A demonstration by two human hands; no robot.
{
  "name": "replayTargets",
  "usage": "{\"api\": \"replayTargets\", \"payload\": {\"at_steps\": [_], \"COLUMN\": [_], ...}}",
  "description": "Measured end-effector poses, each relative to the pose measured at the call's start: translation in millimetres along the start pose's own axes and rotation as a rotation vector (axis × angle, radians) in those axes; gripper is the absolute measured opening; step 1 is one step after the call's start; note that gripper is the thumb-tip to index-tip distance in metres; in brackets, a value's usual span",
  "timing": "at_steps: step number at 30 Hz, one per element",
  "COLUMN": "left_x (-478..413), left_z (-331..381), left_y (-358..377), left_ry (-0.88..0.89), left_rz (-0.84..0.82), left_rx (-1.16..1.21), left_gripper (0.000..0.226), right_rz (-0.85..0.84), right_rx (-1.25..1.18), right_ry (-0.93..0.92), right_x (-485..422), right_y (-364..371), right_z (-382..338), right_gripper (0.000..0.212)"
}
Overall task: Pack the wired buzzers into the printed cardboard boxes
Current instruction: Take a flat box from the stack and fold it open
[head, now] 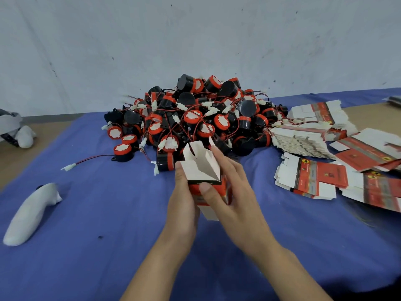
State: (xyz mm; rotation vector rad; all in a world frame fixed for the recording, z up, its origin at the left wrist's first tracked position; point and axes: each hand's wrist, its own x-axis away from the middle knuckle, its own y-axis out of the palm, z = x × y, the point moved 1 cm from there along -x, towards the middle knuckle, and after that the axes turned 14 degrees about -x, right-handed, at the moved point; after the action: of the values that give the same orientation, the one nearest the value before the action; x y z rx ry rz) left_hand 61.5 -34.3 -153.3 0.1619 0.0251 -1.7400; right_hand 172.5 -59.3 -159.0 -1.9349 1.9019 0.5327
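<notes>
Head cam, middle of table: holding one printed box upright w/ both hands, just above blue cloth. Left hand curled round box's left side, one fingertip up by the white flap. Right hand wrapped round right side, thumb pressed on red front, fingers reaching up past the rim. Top flaps open, white insides showing; can't tell if anything's inside. Behind box, toward far edge: big pile of wired buzzers, black & red, wires tangled. One stray buzzer at pile's left foot, wire trailing toward left edge. Near right edge: flat box blanks in loose stacks, some touching pile. Near left edge: white handle-shaped object lying on cloth, well apart from hands.
</notes>
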Motion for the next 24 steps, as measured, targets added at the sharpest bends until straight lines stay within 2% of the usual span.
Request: {"api": "replayTargets", "payload": {"at_steps": [5, 10, 14, 20, 22, 24], "left_x": [4, 8, 11, 12, 12, 13], "left_z": [-1, 1, 1, 7, 10, 13], "left_y": [1, 3, 5, 4, 3, 3], "left_ry": [0.038, 0.084, 0.105, 0.15, 0.171, 0.216], "left_rz": [0.039, -0.013, -0.038, -0.001, 0.019, -0.002], "left_rx": [0.004, -0.02, -0.028, 0.023, 0.03, -0.029], "left_gripper": [0.054, 0.052, 0.052, 0.059, 0.064, 0.072], "right_rz": [0.02, 0.041, 0.046, 0.012, 0.01, 0.041], "right_rx": [0.148, 0.195, 0.218, 0.26, 0.222, 0.079], "right_ry": [-0.059, -0.063, -0.066, -0.069, -0.066, -0.036], "right_x": [2, 5, 6, 9, 8, 6], "right_y": [-1, -3, -6, -4, -3, -4], "right_z": [1, 1, -1, -2, -3, -5], "right_gripper": [0.047, 0.044, 0.032, 0.039, 0.036, 0.028]}}
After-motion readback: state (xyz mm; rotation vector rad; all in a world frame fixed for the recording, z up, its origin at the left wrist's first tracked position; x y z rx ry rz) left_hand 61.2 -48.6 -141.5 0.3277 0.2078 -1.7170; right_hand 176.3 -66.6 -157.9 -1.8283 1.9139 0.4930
